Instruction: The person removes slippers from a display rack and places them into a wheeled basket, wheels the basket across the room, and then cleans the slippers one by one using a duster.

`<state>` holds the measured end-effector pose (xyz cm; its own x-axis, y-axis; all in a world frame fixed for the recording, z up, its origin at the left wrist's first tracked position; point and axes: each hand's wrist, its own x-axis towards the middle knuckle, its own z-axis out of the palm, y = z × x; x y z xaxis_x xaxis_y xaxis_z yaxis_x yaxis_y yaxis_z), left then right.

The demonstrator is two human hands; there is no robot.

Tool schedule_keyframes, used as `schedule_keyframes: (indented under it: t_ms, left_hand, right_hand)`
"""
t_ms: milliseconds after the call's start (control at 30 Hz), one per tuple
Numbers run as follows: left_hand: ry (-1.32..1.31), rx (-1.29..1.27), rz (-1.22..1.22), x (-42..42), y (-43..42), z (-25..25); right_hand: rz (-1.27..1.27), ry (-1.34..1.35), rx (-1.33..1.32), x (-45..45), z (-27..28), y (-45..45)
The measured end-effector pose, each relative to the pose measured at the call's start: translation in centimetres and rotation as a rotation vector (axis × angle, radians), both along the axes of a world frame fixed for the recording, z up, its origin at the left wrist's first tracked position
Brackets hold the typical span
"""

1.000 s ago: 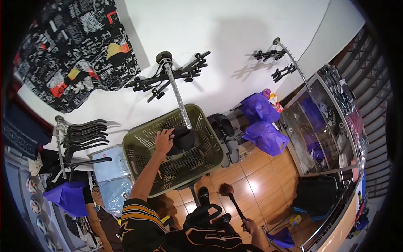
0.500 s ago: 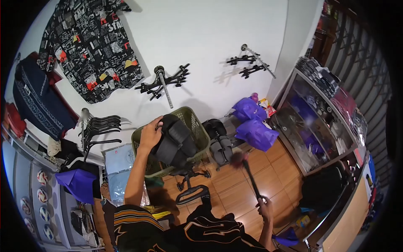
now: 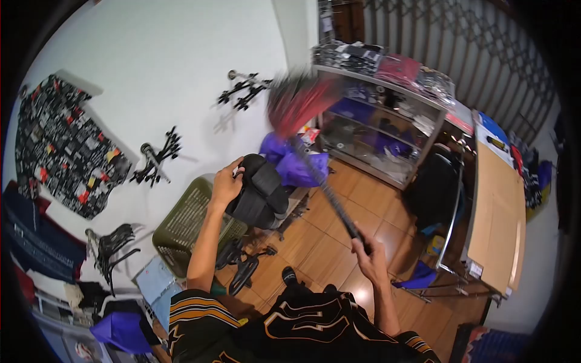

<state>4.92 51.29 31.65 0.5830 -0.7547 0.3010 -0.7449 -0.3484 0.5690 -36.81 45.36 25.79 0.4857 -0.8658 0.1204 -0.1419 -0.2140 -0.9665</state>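
My left hand (image 3: 226, 183) is closed on a pair of black slide sandals (image 3: 261, 196), held up near the middle of the head view. The lower end of the sandals reaches over a green plastic basket (image 3: 181, 218). In my right hand (image 3: 370, 257) is the dark handle of a duster (image 3: 330, 195). Its red and black bristle head, smeared by motion, points up and away from me and overlaps the purple bags and the near side of the glass cabinet. Sandals and duster are apart.
Purple bags (image 3: 296, 162) sit by the wall. Behind them is a glass display cabinet (image 3: 378, 130) topped with packed clothes. A wooden board (image 3: 496, 206) stands at right. Black hooks (image 3: 158, 158) stick out from the white wall. Sandals or pedals lie on the tiled floor (image 3: 315, 248).
My view has turned right. The duster has swung from low over the floor to high in front of me. The sandals stay in my left hand, raised off the basket's right part.
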Motion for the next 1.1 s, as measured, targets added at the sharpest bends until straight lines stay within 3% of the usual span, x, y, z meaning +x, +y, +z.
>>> schedule_keyframes:
  t_ms: [33,100,167,233,267,300,367,400,467,500,633,700,733,833,900,967,1100]
  left_hand:
    - [-0.017,0.008,-0.035,-0.6,-1.5,-0.5]
    - [-0.115,0.015,-0.056,-2.5,-3.8,-1.0]
    - [-0.104,0.037,-0.121,-4.4,-5.5,-1.8]
    - [-0.046,0.066,-0.158,-5.1,-7.0,-2.7]
    - [-0.048,0.072,-0.154,-5.0,-8.0,-3.7]
    - [-0.051,0.079,-0.147,-4.9,-8.8,-4.5]
    - [-0.055,0.084,-0.158,-4.8,-10.4,-5.9]
    - [-0.059,0.086,-0.155,-4.9,-11.2,-6.4]
    - [-0.031,0.087,-0.171,-5.1,-12.9,-7.3]
    - [-0.004,0.086,-0.175,-5.2,-13.6,-7.6]
    - [0.046,-0.005,-0.288,-5.4,-16.1,-8.5]
    - [0.064,0.060,-0.227,-6.4,-16.3,-7.5]
    - [0.063,0.056,-0.231,-6.8,-16.4,-7.2]
    - [0.006,0.012,-0.225,-7.2,-16.2,-6.5]
    - [0.024,-0.012,-0.211,-7.0,-16.0,-6.1]
    - [0.040,-0.012,-0.197,-6.6,-15.8,-5.9]
    - [0.069,0.005,-0.172,-6.3,-15.3,-5.4]
  right_hand:
    - [-0.026,-0.003,-0.005,-1.4,-0.3,-0.1]
    - [0.036,0.463,-0.176,-4.2,-1.5,-0.3]
    - [-0.131,0.468,-0.201,-6.6,-2.8,-0.5]
    - [-0.391,0.414,-0.167,-8.5,-1.8,-0.1]
    - [-0.428,0.390,-0.026,-9.8,-0.9,0.0]
    - [-0.461,0.298,-0.122,-11.1,-3.1,-0.4]
    - [-0.531,0.076,-0.022,-11.5,-1.7,0.3]
    - [-0.545,0.078,-0.020,-11.5,-1.2,0.7]
    - [-0.486,-0.246,0.155,-11.2,-0.5,1.7]
    - [-0.441,-0.256,0.156,-10.9,-0.1,2.3]
    - [-0.186,0.007,0.101,-12.5,-2.8,2.9]
    - [0.024,0.562,-0.005,-14.1,-4.3,3.3]
    - [0.019,0.562,-0.008,-14.6,-4.7,3.7]
    - [-0.140,0.468,-0.016,-14.9,-4.9,4.3]
    - [-0.411,0.211,0.122,-14.8,-4.3,4.2]
    - [-0.492,-0.052,0.001,-14.2,-4.8,3.4]
    - [-0.516,-0.285,0.145,-11.2,-2.9,3.1]
